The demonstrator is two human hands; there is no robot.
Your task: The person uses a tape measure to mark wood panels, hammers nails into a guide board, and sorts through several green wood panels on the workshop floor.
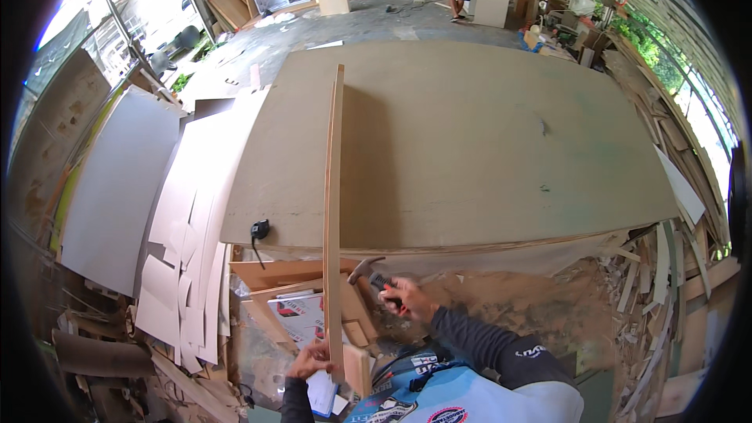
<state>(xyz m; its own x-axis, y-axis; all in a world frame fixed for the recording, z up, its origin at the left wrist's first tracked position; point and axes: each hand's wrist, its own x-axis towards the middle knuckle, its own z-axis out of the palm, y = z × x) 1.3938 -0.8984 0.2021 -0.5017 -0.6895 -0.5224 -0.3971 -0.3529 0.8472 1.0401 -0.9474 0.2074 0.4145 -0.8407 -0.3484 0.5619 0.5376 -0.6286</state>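
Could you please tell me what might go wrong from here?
The hammer in the right hand could catch the left hand, which holds the long board near its close end. That board, overhanging the table, might tip. The tape measure, near the table's edge, could get knocked off.

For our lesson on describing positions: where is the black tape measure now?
In the head view, the tape measure sits on the large tabletop, at its near left corner, left of the long board in the left hand.

The long board [333, 188] stands between the right hand [407, 298] and the tape measure [260, 229]! Right of it, the big panel [501, 141] offers wide room.
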